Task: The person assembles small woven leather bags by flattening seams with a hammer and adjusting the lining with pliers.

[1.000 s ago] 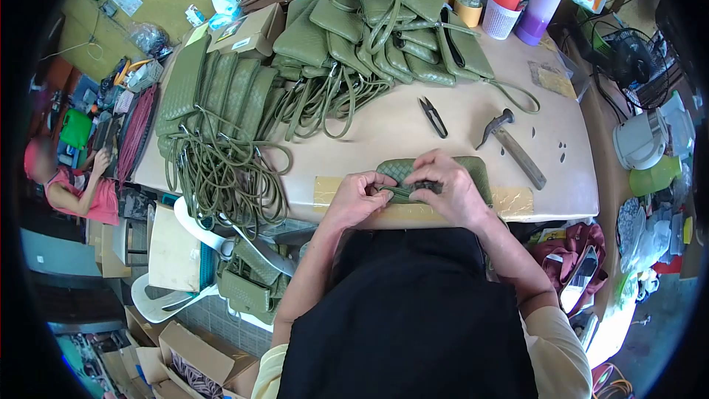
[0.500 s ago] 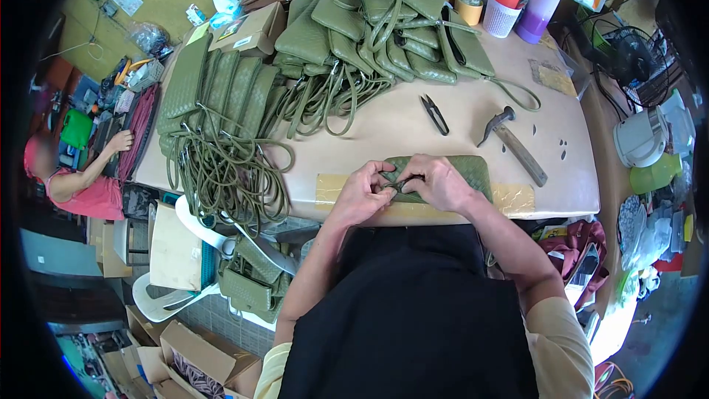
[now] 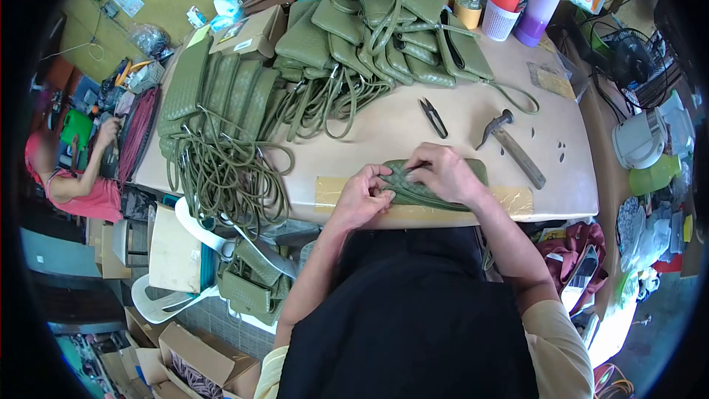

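A green woven-pattern pouch [image 3: 405,186] lies flat at the table's front edge, under both of my hands. My left hand [image 3: 362,198] pinches the pouch's left end, along the zipped edge, between thumb and fingers. Curled over the pouch's top is my right hand [image 3: 445,174], its thumb and fingers pressed together. Whatever sits between those right fingertips is hidden. Beyond the hands rest black thread snips [image 3: 434,118] and a hammer [image 3: 517,149] with a wooden handle.
Green pouches [image 3: 332,26] with straps are piled at the back. More stand in a row [image 3: 221,81] at left, their cords [image 3: 233,170] hanging over the edge. A purple bottle [image 3: 538,11] and red-lidded cup [image 3: 502,11] stand back right. A person [image 3: 81,185] in pink works at left.
My right hand has shifted slightly right and up, off the dark gap at the pouch's left part, uncovering more of its front. The other person's arm has lifted.
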